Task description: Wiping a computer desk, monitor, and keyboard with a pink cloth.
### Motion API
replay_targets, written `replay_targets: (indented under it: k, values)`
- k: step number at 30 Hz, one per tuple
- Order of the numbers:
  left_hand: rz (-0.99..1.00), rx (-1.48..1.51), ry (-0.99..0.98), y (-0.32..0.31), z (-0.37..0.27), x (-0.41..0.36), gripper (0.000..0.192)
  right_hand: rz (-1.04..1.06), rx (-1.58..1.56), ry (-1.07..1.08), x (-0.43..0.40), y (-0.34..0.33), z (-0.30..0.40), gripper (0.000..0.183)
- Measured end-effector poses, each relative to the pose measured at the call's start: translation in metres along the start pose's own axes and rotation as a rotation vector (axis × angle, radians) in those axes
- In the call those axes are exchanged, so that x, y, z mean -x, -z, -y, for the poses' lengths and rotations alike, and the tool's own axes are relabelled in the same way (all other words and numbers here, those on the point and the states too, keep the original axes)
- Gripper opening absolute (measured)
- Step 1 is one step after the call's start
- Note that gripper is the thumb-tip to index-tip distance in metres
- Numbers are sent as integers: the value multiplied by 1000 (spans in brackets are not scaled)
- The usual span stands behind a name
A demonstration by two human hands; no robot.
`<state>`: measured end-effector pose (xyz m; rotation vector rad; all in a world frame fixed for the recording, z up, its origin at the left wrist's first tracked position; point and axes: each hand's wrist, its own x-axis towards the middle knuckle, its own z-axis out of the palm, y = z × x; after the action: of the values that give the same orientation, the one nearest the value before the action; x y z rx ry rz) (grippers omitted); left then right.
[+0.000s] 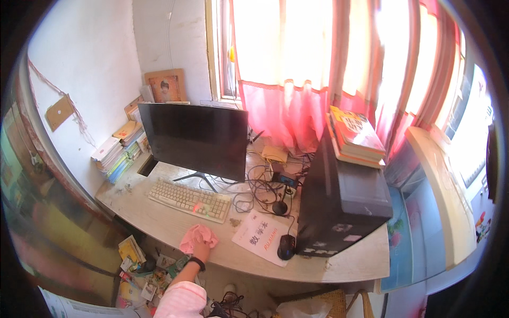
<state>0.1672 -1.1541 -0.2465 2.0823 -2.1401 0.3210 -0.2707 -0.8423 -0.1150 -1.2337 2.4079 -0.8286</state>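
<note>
One hand, with a dark wristband and a pink sleeve, reaches up from the bottom; it looks like my left hand (201, 247). It presses on a crumpled pink cloth (190, 239) at the front edge of the desk (159, 214). My other hand is out of view. Just behind the cloth lies a dusty beige keyboard (189, 200), in front of a black monitor (194, 139). To the right a white exercise book (258, 234) lies flat, with a black mouse (286, 247) on its right edge.
A black computer tower (346, 198) with books (356, 135) on top stands at the right. Tangled cables (258, 187) spread behind the exercise book. Stacked books and papers (115, 159) line the left wall. Below the desk are cluttered items (149, 274) and a woven basket (336, 302).
</note>
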Motion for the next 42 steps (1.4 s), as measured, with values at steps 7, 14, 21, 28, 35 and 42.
replay_targets:
  k: [7, 14, 21, 28, 35, 42]
  values:
    - [217, 323, -340, 12, 12, 7, 29, 7, 165, 88, -37, -30, 116, 28]
    - [257, 584, -672, 10, 6, 1, 19, 158, -4, 192, -107, -99, 166, 25]
    - [208, 647, -764, 10, 12, -8, 20, 237, -59, 283, -144, -104, 197, 29]
    - [241, 458, 11, 13, 105, -14, 24, 221, -22, 226, -176, -102, 176, 28]
    - [229, 370, 420, 42, 152, -21, 28, 149, -158, 282, -166, -75, 195, 29]
    - [252, 393, -105, 4, 128, -34, 23, 135, -101, 302, -150, -78, 269, 30]
